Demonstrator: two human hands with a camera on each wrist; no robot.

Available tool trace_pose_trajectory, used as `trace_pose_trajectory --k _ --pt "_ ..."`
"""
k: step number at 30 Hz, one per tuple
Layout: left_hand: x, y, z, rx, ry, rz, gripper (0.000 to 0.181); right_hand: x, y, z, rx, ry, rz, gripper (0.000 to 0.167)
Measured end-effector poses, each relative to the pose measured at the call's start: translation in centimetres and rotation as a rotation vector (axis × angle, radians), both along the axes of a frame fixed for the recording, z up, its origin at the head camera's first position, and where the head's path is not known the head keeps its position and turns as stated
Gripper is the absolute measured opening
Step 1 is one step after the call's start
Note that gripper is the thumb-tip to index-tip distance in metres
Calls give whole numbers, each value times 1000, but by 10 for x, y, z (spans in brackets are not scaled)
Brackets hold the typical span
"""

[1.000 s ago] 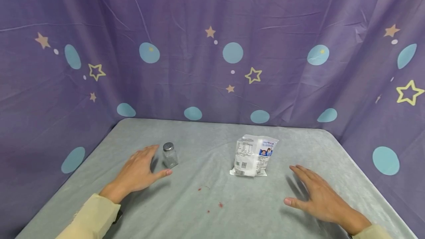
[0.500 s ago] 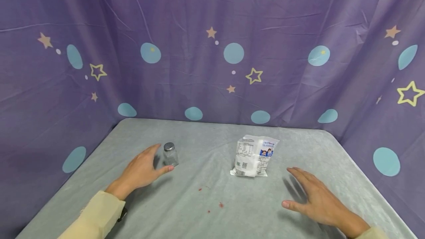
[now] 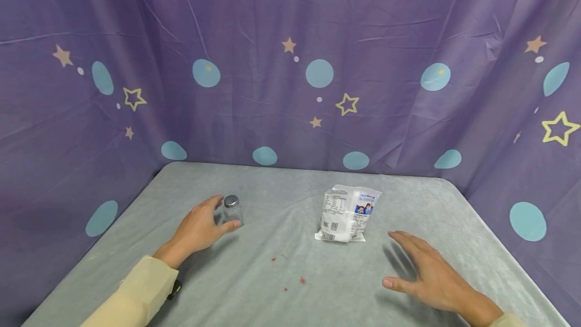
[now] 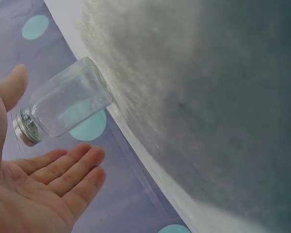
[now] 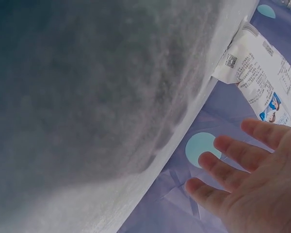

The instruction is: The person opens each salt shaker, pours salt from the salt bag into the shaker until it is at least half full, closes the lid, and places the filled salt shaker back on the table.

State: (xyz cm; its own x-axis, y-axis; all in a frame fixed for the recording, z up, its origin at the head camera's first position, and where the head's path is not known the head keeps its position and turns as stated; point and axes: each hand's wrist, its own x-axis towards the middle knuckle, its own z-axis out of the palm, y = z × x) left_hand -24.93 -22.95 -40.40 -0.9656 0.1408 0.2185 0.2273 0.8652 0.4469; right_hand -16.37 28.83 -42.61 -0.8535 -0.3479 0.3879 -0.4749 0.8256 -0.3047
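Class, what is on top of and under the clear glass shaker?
A round silver metal cap tops the clear glass shaker. It stands on pale grey cloth; the patch beneath its base is covered.

The head camera looks forward and down; closer, tilted wrist cameras share its purple curtain.

Diffuse, fairly bright light falls on the grey tablecloth in the head view, with soft-edged shadows on it below the left hand and right hand. Both wrist views look hazier, the tablecloth dark and blurred, paling toward its edge. The glass shaker on the tablecloth shows faint, pale reflections.
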Motion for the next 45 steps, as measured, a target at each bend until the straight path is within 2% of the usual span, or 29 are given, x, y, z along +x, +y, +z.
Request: trace_pose_trajectory --k 7,17,25,45 --pt "-4 6 1 23 -21 28 77 2 -1 0 -7 -6 -2 95" --pt "-8 10 -1 22 -32 55 67 4 -4 -1 1 -15 10 95" --pt "-9 11 -2 19 -24 59 50 6 -7 -2 13 1 23 95" --pt "-11 11 -4 57 -38 44 29 6 -10 -3 14 -15 26 95"
